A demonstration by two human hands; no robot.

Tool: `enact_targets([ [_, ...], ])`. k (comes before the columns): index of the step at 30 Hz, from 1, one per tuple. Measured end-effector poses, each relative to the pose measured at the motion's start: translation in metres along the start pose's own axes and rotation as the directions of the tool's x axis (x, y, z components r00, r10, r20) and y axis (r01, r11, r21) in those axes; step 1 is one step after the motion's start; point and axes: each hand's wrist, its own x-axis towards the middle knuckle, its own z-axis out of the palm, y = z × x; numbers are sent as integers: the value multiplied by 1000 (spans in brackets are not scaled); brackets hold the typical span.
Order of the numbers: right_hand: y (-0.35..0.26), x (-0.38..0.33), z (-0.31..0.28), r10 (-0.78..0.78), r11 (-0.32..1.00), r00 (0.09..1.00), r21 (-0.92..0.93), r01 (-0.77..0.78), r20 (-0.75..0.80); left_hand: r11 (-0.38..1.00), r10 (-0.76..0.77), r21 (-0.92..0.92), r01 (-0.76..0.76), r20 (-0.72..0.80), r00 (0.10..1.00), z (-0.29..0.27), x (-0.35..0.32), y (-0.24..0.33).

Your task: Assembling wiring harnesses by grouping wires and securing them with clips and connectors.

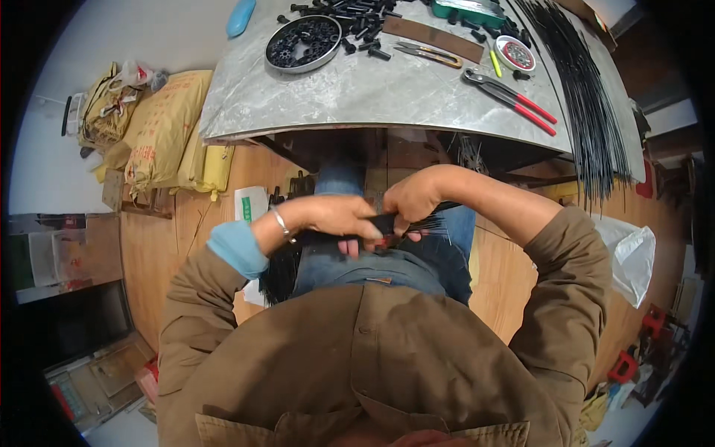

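Over my lap, both hands are closed round a bundle of thin black strands [383,223]. My left hand [339,217], with a bracelet at the wrist, grips it from the left with the fingers underneath. My right hand [411,200] pinches it close by, and loose strand ends [433,226] fan out to the right. Something small and red shows under the bundle, too blurred to name. More black strands [279,277] hang beside my left thigh. A large sheaf of long black strands [577,89] lies across the table's right side, its ends drooping over the edge.
On the grey table [246,97] stand a round tin of black rings [304,43], scattered black bolt-like pieces [365,26], snips [428,54], red-handled pincers [514,103], a brown strip [432,37] and a green tray [469,12]. Yellow sacks [167,127] lean at left; a silvery bag [629,253] sits at right.
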Motion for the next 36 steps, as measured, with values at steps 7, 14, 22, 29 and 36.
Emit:
enact_targets([
  [7, -14, -11, 26, -430, 838, 733, -535, 107, -527, 979, 75, -192, -65, 46, 996, 23, 27, -39],
  [14, -20, -31, 70, -258, 965, 888, -143, 219, -382, 848, 520, 78, -524, -307, 797, -17, -10, 75],
  [22, 116, 63, 54, -203, 874, 682, 185, 450, -702, 547, 695, 94, -832, -604, 389, 27, 69, 45],
  [29, 123, 124, 109, -153, 958, 849, 133, 252, -506, 598, 564, -47, -800, -684, 462, 64, 70, -33],
  [36, 99, 109, 117, -161, 982, 926, 39, 185, -342, 641, 538, -33, -767, -693, 480, 79, 53, -31],
])
